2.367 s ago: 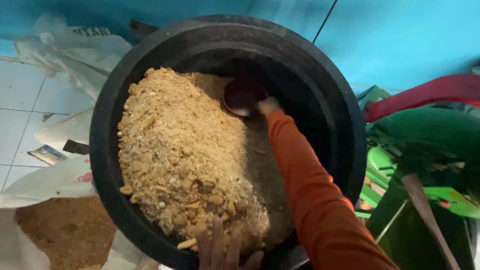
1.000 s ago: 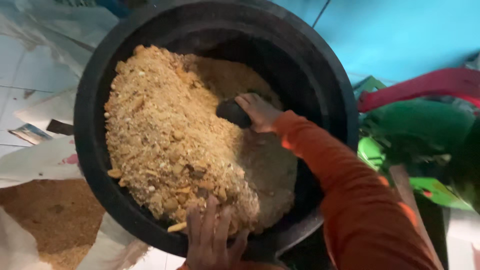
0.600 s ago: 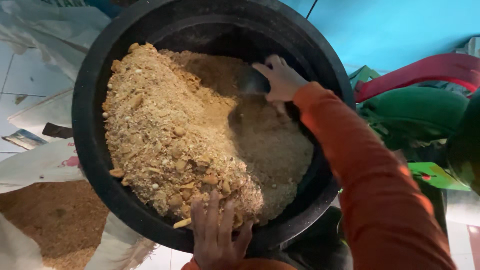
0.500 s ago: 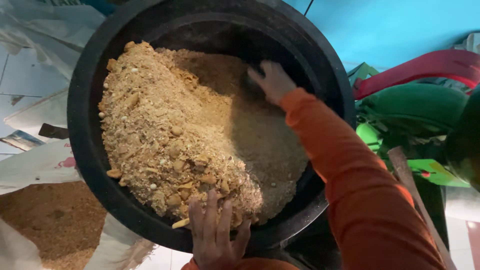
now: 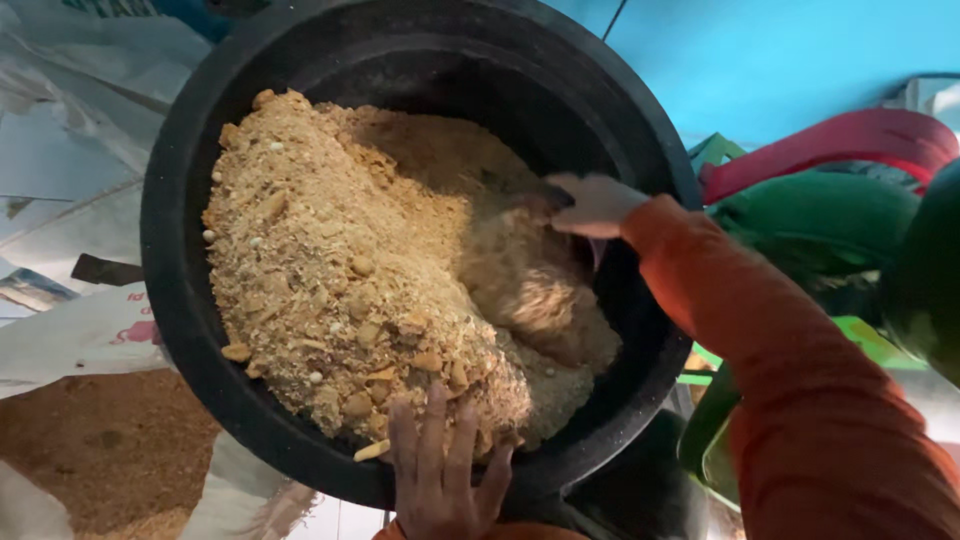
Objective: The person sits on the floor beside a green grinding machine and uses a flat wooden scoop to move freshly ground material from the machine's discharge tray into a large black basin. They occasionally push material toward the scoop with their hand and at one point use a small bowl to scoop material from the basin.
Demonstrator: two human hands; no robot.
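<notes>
With the left hand (image 5: 440,475) spread flat against the crumbly feed (image 5: 350,270), steadying the black tub (image 5: 170,260), the right hand (image 5: 590,205), its grip closed on a small dark scoop (image 5: 535,198), should pull gently so nothing spills.

The tub (image 5: 180,300) looks like black plastic, smooth with a dull sheen along its rim. The feed (image 5: 340,290) inside is dry, coarse and crumbly, tan with paler chips, finer and sandier toward the right. The sleeve (image 5: 800,400) is orange knit cloth, matt and soft. The sack (image 5: 90,330) at the left looks like woven white plastic, slightly glossy and creased. The chairs (image 5: 840,150) behind are moulded plastic, red and green, smooth and shiny. The wall (image 5: 780,50) is painted matt blue.
</notes>
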